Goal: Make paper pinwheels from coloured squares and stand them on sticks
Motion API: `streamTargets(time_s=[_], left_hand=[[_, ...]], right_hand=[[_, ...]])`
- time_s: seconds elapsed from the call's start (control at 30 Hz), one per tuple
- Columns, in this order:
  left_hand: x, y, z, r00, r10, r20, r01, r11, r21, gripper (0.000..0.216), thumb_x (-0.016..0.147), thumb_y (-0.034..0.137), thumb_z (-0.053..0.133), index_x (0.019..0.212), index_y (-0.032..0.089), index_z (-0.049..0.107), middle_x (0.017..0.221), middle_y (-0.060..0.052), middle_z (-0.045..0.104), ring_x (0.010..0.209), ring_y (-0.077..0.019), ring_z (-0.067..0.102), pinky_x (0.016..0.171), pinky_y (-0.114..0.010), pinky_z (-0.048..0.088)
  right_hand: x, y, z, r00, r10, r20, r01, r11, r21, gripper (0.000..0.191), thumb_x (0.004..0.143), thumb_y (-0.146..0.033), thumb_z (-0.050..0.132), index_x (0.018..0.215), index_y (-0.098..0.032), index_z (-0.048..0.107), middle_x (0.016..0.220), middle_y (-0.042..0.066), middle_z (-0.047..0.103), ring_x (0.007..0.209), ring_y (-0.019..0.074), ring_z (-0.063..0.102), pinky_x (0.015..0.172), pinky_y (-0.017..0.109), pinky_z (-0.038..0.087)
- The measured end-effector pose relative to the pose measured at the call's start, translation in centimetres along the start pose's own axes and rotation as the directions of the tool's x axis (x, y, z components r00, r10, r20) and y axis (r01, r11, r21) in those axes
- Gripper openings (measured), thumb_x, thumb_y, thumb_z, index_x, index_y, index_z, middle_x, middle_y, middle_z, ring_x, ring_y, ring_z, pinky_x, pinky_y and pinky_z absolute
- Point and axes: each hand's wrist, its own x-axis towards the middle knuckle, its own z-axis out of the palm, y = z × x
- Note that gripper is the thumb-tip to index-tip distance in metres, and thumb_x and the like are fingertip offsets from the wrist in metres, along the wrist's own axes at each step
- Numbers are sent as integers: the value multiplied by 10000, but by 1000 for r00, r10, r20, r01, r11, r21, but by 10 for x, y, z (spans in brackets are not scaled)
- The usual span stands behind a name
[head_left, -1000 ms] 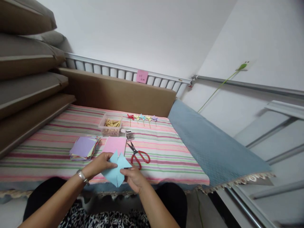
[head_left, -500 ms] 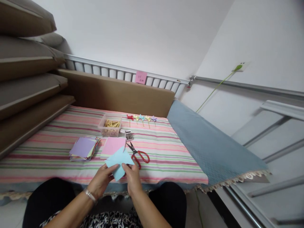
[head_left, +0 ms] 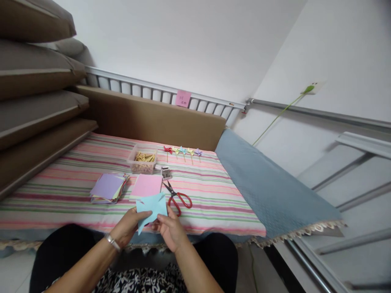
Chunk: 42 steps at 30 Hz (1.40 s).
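A light blue paper square [head_left: 152, 205] with slits cut in from its corners is held above the front edge of the striped cloth. My left hand [head_left: 127, 227] grips its left side, thumb on top and fingers underneath. The thumb and fingers of my right hand [head_left: 171, 228] pinch its lower right side. Just beyond the paper lies a stack of pink paper [head_left: 147, 185]. Red-handled scissors [head_left: 177, 197] rest to the right, blades slightly apart. A stack of coloured paper topped with purple [head_left: 107, 186] sits to the left.
A clear plastic box [head_left: 142, 159] of small wooden sticks stands behind the paper, beside a small open case [head_left: 165, 173]. Several paper pinwheels [head_left: 182, 150] lie in a row farther back. Stacked cushions [head_left: 39, 95] rise at the left, and a brown board [head_left: 146, 116] borders the back.
The blue paper has turned between my hands, its slit corners now pointing elsewhere. My right hand has shifted slightly right and opened its grip a little. The camera view has moved slightly.
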Motion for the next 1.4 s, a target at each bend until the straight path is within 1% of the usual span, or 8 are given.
streamTargets(time_s=[0.13, 0.23, 0.57, 0.63, 0.77, 0.87, 1.03, 1.4], left_hand=[[-1, 1, 0, 999, -25, -24, 25, 1000, 4, 327, 532, 267, 777, 811, 126, 681, 736, -68, 732, 703, -225, 653, 727, -328, 470], [-1, 2, -1, 998, -30, -53, 30, 1000, -8, 291, 522, 285, 778, 738, 123, 670, 689, -63, 721, 637, -208, 640, 676, -312, 468], [-1, -2, 2, 997, -64, -31, 63, 997, -39, 336, 538, 301, 755, 817, 144, 653, 663, -41, 704, 608, -207, 625, 621, -313, 460], [0, -2, 0, 997, -47, -61, 49, 998, 32, 329, 531, 330, 749, 784, 143, 652, 642, -36, 696, 593, -208, 616, 607, -313, 455], [5, -3, -9, 980, 141, -142, -87, 940, 331, 248, 535, 347, 737, 627, 147, 624, 562, 1, 649, 549, -172, 569, 555, -261, 415], [9, -4, -12, 960, 223, -172, -126, 887, 445, 258, 535, 366, 731, 551, 160, 577, 480, 29, 586, 493, -151, 524, 516, -244, 386], [7, -3, -8, 965, 207, -161, -121, 896, 428, 255, 550, 375, 720, 562, 157, 588, 499, 19, 603, 505, -161, 536, 530, -253, 400], [6, -11, -4, 971, 177, -158, -118, 938, 326, 294, 539, 358, 739, 705, 134, 645, 635, -33, 682, 596, -196, 592, 591, -286, 449]], right_hand=[[0, 3, 1, 998, 29, 56, -27, 999, -35, 407, 633, -179, 697, 1020, -186, 572, 889, 30, 642, 676, 139, 596, 668, 304, 483], [0, 5, 1, 998, 31, 59, -26, 996, -84, 377, 602, -165, 716, 955, -177, 585, 918, 33, 633, 729, 150, 606, 693, 305, 482], [5, 12, -12, 985, -1, -175, -43, 967, -251, 409, 564, -329, 760, 893, -161, 584, 613, -43, 575, 466, 80, 489, 531, 244, 436], [6, 11, -17, 983, 18, -183, -70, 957, -282, 378, 570, -357, 754, 846, -151, 597, 577, -40, 574, 442, 80, 480, 517, 247, 431], [9, 7, -24, 974, 43, -221, -127, 917, -379, 291, 568, -330, 752, 745, -141, 620, 469, -38, 560, 405, 95, 479, 461, 233, 400], [11, 6, -24, 967, 31, -251, -140, 892, -429, 272, 568, -306, 748, 748, -148, 619, 506, -26, 594, 442, 113, 521, 477, 242, 425], [10, 9, -18, 969, 6, -246, -122, 880, -459, 295, 609, -331, 718, 826, -158, 619, 535, -27, 606, 425, 112, 524, 473, 248, 432], [14, 17, -21, 961, -114, -251, -29, 864, -502, 188, 635, -292, 673, 737, -156, 592, 413, -54, 548, 351, 104, 483, 406, 214, 390]])
